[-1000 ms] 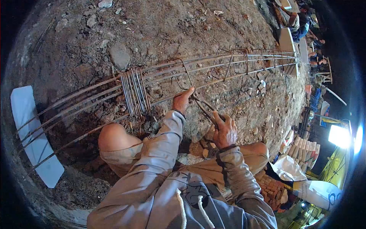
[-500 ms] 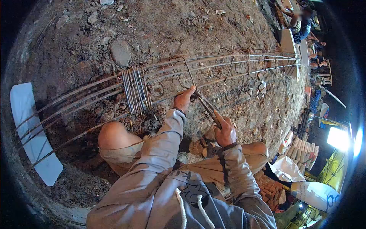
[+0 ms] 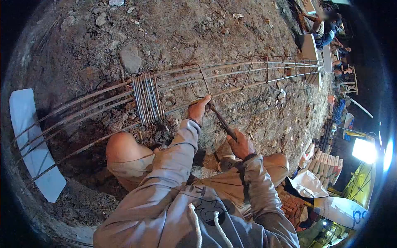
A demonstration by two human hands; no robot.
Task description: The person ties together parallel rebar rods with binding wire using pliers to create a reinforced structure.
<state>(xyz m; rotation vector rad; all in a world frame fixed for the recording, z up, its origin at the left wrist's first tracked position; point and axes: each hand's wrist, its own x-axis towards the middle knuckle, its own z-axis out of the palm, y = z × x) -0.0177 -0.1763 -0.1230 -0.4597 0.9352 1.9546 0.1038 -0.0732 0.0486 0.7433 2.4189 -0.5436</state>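
My right hand (image 3: 242, 145) is wrapped around the handles of long metal pincers (image 3: 220, 118), whose jaws reach up to the lower steel rod by my left hand. My left hand (image 3: 198, 110) is closed at the bottom corner of a bent wire stirrup (image 3: 203, 76), where it meets the lower rod (image 3: 233, 90), with the thumb on top. The fingers of that hand are mostly hidden, as is any tie wire. To its left, a tight bundle of stirrups (image 3: 147, 99) hangs around the long rods. More stirrups are spaced along the rods to the right.
A white block (image 3: 25, 107) lies under the rods' left ends, and another pale block (image 3: 308, 47) is at the far end. A person (image 3: 327, 34) sits beyond it. Stacked sacks (image 3: 326, 165), bricks (image 3: 289, 206) and a bright lamp (image 3: 365, 150) are at right. Rough, stony soil (image 3: 186, 33) surrounds the rods.
The pincers' handles, seen apart before, now line up as one. My right hand has turned and shifted slightly up and left. My left hand stays at the same stirrup corner.
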